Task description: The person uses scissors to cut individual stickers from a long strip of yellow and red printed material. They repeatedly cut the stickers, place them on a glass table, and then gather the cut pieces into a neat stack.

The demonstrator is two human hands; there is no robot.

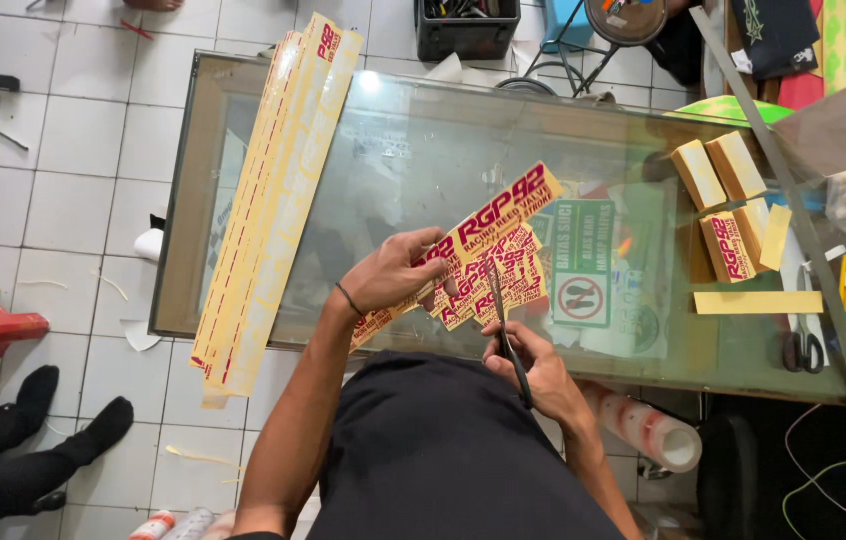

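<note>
My left hand (395, 275) grips a long yellow sticker strip (499, 212) with red lettering, held slantwise over the glass table (413, 150). My right hand (533, 365) is closed on the handles of black scissors (501, 320), whose blades point up into the strip's lower edge. Several cut yellow-and-red stickers (518, 280) lie on the glass just under the strip. A thin dark band circles my left wrist.
Long yellow sticker strips (273, 190) lie along the table's left end and overhang its front edge. Stacks of cut stickers (728, 200), a second pair of scissors (803, 345), a long metal ruler (803, 250) and a green sign (583, 262) sit right. Someone's black-socked legs (23, 440) rest on the tiled floor at left.
</note>
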